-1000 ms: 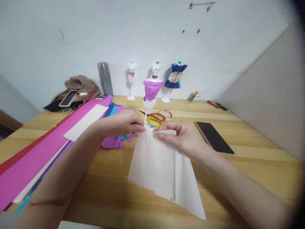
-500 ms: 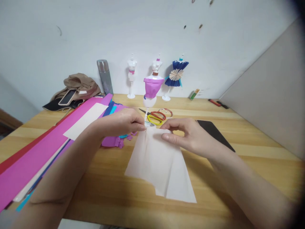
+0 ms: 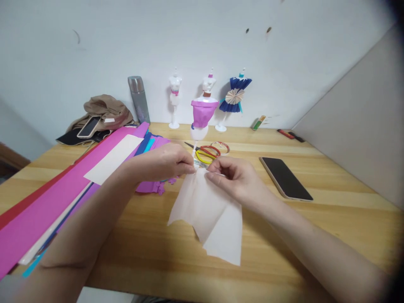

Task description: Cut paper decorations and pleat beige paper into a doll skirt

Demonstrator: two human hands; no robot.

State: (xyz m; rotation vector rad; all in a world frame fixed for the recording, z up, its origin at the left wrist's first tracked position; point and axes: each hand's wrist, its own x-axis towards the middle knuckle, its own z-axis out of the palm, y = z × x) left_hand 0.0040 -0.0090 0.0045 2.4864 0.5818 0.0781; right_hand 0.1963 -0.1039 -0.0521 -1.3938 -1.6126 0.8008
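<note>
A sheet of thin white paper (image 3: 211, 210) hangs over the table, gathered into folds along its top edge. My left hand (image 3: 172, 162) pinches the top left corner of it. My right hand (image 3: 232, 174) pinches the same edge a little to the right, thumb toward me. Just behind the paper stands a small white dress-form mannequin (image 3: 199, 134) with a pink paper top (image 3: 203, 113); its base is partly hidden by the paper and my hands. Scissors (image 3: 206, 153) with red and yellow handles lie beside its stand.
Pink, red, white and blue paper sheets (image 3: 63, 181) lie at the left, near a cloth (image 3: 107, 109) with a phone (image 3: 89, 127) and a flask (image 3: 139, 99). Several small mannequins (image 3: 174, 97) stand by the wall. A larger phone (image 3: 285, 179) and a glue stick (image 3: 259, 123) are at the right.
My right hand has moved left, closer to my left hand, and its fingers have closed on the paper edge. The paper's top is gathered narrower and its lower right corner has swung left.
</note>
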